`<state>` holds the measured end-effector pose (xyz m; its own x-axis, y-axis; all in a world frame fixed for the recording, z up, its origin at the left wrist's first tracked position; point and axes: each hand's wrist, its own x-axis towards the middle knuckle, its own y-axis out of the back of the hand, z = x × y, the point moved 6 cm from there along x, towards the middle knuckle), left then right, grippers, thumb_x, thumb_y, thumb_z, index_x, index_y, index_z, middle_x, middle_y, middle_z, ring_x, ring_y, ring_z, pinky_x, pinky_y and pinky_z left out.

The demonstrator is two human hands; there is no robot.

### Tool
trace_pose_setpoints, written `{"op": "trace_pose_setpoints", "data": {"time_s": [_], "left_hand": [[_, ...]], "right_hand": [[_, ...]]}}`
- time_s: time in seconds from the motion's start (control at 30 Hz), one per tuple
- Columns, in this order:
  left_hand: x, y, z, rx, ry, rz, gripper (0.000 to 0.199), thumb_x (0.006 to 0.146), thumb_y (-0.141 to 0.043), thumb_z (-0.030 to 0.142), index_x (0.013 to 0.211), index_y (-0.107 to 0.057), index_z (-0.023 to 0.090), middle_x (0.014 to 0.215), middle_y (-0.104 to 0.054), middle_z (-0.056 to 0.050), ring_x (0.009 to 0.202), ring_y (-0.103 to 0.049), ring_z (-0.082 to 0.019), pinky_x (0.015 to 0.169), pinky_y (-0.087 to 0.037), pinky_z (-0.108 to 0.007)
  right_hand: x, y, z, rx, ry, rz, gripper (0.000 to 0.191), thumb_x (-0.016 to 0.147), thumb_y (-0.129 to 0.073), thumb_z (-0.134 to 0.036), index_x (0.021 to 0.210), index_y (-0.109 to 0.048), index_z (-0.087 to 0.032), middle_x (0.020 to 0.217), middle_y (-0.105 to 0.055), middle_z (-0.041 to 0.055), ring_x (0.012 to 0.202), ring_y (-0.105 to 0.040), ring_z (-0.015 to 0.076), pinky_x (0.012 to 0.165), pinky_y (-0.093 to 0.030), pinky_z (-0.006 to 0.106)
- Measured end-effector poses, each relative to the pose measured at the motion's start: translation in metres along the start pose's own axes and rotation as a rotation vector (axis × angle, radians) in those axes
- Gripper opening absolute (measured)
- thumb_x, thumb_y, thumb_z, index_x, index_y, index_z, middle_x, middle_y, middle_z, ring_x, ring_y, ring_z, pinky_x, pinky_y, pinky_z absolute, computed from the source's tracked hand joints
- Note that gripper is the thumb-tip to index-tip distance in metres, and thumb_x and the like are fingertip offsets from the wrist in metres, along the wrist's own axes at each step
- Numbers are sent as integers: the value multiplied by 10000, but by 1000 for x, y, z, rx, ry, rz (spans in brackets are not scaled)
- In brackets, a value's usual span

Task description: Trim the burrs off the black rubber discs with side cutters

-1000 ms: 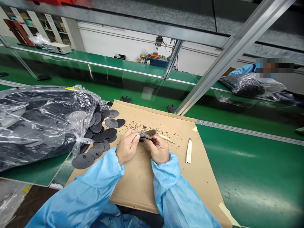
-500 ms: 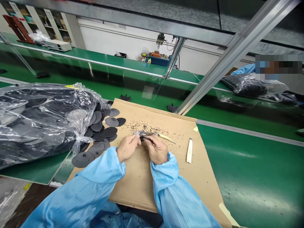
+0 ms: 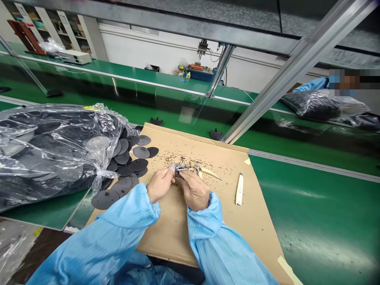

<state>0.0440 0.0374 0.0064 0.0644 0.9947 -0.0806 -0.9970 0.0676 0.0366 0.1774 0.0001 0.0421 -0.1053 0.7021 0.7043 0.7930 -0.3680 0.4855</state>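
While left hand [image 3: 161, 184] and right hand [image 3: 196, 190] pinch a part [image 3: 178, 166] in closed grip, discs [image 3: 138, 164] overlap along the left edge of the cardboard [image 3: 169, 233]

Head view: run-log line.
left hand: holding grey part | right hand: at same part, grip unclear | cream-handled tool: on cardboard

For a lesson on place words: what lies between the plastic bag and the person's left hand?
In the head view, black discs lie between the bag and left hand, with some cardboard showing nearest the hand.
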Motion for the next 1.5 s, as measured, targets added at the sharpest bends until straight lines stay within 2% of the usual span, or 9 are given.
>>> {"op": "trace_pose_setpoints", "data": {"time_s": [0.17,0.3,0.53,0.63,0.77,0.9,1.2,1.33,1.5], "left_hand": [[-2,-2,20,370,-190,-84,410,878,-365,413,544,-480,205,529,-501,-13,546,-452,-157,570,-311,-269],[-4,-4,25,449,-246,-119,408,896,-329,377,554,-470,205,529,-489,-16,535,-446,-158,574,-297,-276],[-5,-4,28,533,-326,-132,383,889,-379,342,537,-445,205,503,-448,-11,499,-404,-152,547,-247,-276],[-4,-3,28,537,-331,-136,391,890,-373,343,535,-459,206,500,-459,-10,496,-411,-151,546,-255,-276],[-1,-3,20,504,-227,-173,442,904,-319,375,528,-476,204,521,-508,-19,532,-469,-161,579,-299,-271],[1,-3,18,536,-228,-157,440,906,-308,387,534,-453,204,532,-515,-27,542,-475,-165,578,-293,-275],[-6,-6,28,673,-421,-109,371,894,-364,337,551,-418,206,548,-480,-36,521,-411,-162,565,-267,-285],[-4,-10,19,626,-319,-166,372,890,-339,365,570,-431,198,570,-490,-32,555,-432,-160,584,-293,-286],[0,-7,1,241,-19,-207,416,883,-300,446,593,-459,193,473,-351,32,468,-352,-120,507,-293,-252]], "right_hand": [[2,2,2,80,-88,42,191,882,-562,-191,1003,-704,-233,932,-701,49,858,-660,179,788,-561,311],[2,4,7,149,-191,64,130,867,-588,-236,921,-705,-219,859,-695,50,784,-648,185,731,-549,319],[-1,1,20,199,-370,4,142,855,-599,-312,844,-692,-206,758,-675,34,680,-622,173,653,-526,302],[2,2,14,167,-278,-12,136,870,-577,-278,873,-696,-213,807,-688,41,734,-635,180,693,-537,310],[3,4,-2,39,-54,-23,200,894,-527,-190,983,-702,-227,936,-698,56,856,-651,183,794,-542,311],[2,3,-7,-54,36,-28,270,908,-480,-165,1057,-692,-237,981,-695,63,912,-653,194,844,-541,326],[5,6,-5,-12,-91,-8,199,916,-499,-241,935,-693,-202,821,-670,60,756,-634,176,723,-543,291],[5,5,-9,-77,-54,-13,201,920,-488,-240,952,-679,-185,858,-669,77,795,-631,188,748,-537,312],[5,4,-4,61,-103,31,153,908,-528,-208,940,-676,-186,881,-681,62,813,-636,173,759,-532,297]]}}
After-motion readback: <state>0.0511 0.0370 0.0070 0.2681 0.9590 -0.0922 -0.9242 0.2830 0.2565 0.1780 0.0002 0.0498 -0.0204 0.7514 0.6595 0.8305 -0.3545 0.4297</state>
